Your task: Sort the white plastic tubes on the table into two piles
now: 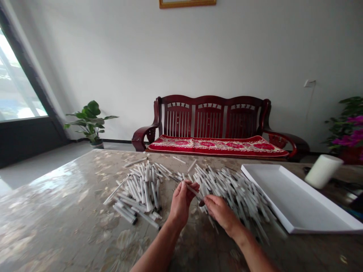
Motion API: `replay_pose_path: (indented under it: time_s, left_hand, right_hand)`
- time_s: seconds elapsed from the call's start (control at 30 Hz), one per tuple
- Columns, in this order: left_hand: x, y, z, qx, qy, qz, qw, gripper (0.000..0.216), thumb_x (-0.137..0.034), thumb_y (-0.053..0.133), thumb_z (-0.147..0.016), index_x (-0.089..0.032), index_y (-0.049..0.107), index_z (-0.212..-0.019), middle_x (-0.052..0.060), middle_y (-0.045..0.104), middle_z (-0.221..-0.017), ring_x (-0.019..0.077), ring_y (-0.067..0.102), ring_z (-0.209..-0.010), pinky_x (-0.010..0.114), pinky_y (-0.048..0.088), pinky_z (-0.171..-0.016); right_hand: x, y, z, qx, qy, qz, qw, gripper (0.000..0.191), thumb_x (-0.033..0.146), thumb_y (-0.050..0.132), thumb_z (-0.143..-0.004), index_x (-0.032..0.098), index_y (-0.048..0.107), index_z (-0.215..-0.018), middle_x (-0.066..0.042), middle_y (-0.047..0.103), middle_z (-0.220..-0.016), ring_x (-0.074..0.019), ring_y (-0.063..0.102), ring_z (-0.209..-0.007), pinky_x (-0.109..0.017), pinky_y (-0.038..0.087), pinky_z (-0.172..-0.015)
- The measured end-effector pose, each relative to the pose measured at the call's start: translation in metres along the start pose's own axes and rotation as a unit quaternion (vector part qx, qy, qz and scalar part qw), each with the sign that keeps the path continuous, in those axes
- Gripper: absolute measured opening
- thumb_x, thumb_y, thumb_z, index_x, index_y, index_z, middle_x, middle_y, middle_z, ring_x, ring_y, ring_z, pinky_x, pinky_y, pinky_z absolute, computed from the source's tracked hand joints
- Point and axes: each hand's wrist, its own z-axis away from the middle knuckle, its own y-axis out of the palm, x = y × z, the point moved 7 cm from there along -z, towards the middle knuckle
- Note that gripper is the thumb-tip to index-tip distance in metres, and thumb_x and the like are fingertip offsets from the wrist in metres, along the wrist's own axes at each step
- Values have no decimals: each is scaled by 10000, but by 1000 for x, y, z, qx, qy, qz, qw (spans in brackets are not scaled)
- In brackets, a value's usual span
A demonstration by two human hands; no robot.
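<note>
A slim, pale pen (193, 190) slants between my two hands above the table. My left hand (181, 200) is closed, its thumb and fingers pinching the pen's upper part. My right hand (219, 211) pinches the pen's lower end, where something dark, perhaps a cap, shows at the fingertips. To the left of my hands lies a heap of white pens (141, 185), some with black ends. A larger heap of similar pens (229, 185) spreads to the right, partly behind my right hand.
A shallow white box lid (306, 200) lies at the right on the patterned tabletop (70, 226). Beside it stands a tilted-looking white roll (324, 171). Beyond the table are a red wooden bench (212, 113) and a potted plant (90, 121).
</note>
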Motion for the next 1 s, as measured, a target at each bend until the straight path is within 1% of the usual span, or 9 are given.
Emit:
replay_pose_path:
  time_s: [0.1, 0.23, 0.43, 0.53, 0.6, 0.7, 0.8, 0.9, 1.0]
  left_hand:
    - [4, -7, -1, -46, -7, 20, 999, 326, -440, 770, -742, -172, 597, -807, 64, 751, -782, 197, 730, -793, 343, 553, -836]
    - [12, -14, -1, -110, -29, 51, 992, 168, -304, 635, -880, -167, 587, -795, 75, 752, -789, 186, 739, -780, 326, 573, -804]
    - [17, -24, 0, -192, -70, 83, 975, 152, -193, 520, -933, -169, 567, -790, 90, 746, -808, 182, 742, -739, 314, 599, -740]
    - [13, -27, 0, -201, -63, 79, 974, 141, -202, 531, -931, -170, 561, -796, 79, 738, -783, 174, 740, -719, 293, 602, -704]
    - [5, -20, -1, -152, -39, 73, 985, 126, -235, 554, -927, -169, 566, -820, 72, 738, -778, 173, 741, -726, 284, 600, -695]
    - [-3, -3, 1, -55, -31, 49, 997, 158, -314, 644, -880, -170, 580, -864, 59, 739, -779, 177, 738, -718, 284, 599, -684]
    - [0, 5, 5, -28, -62, 19, 998, 250, -378, 708, -824, -176, 582, -900, 48, 739, -784, 179, 730, -682, 283, 594, -628]
    - [4, 2, 7, -60, -68, 14, 996, 234, -369, 690, -839, -171, 570, -876, 49, 733, -757, 175, 727, -664, 269, 586, -612]
    - [9, -4, 6, -102, -60, 22, 993, 177, -311, 641, -879, -162, 555, -833, 65, 727, -731, 178, 728, -657, 277, 591, -630]
  right_hand:
    - [13, -2, 4, -50, -52, 163, 984, 429, 461, 376, -962, 191, 632, -747, 7, 572, -573, -133, 521, -554, -241, 293, -537]
    - [35, 1, 12, -112, -125, 373, 913, 311, 289, 411, -990, 215, 656, -814, -29, 707, -704, -137, 625, -611, -254, 275, -558]
    - [48, 15, 18, -144, -222, 449, 854, 192, 177, 489, -954, 200, 665, -883, -47, 720, -761, -159, 663, -708, -236, 360, -631]
    - [47, 14, 18, -152, -212, 400, 879, 202, 196, 484, -953, 210, 682, -915, -58, 732, -801, -163, 672, -745, -230, 393, -653]
    - [42, 9, 16, -139, -164, 298, 930, 204, 285, 489, -955, 219, 680, -928, -51, 734, -795, -164, 673, -723, -227, 405, -624]
    - [22, 16, 12, -13, -32, 34, 999, 429, 552, 400, -954, 206, 645, -891, -23, 688, -674, -150, 617, -549, -219, 351, -465]
    - [9, 33, 16, 112, 77, -168, 976, 602, 720, 305, -901, 192, 568, -778, 32, 548, -507, -99, 427, -365, -206, 234, -370]
    - [10, 33, 13, 82, 57, -153, 983, 537, 702, 376, -883, 205, 520, -740, 83, 423, -451, -81, 313, -354, -208, 239, -384]
    - [23, 24, 10, -28, -40, 89, 995, 414, 496, 365, -969, 201, 575, -769, -2, 607, -576, -128, 533, -492, -227, 321, -478]
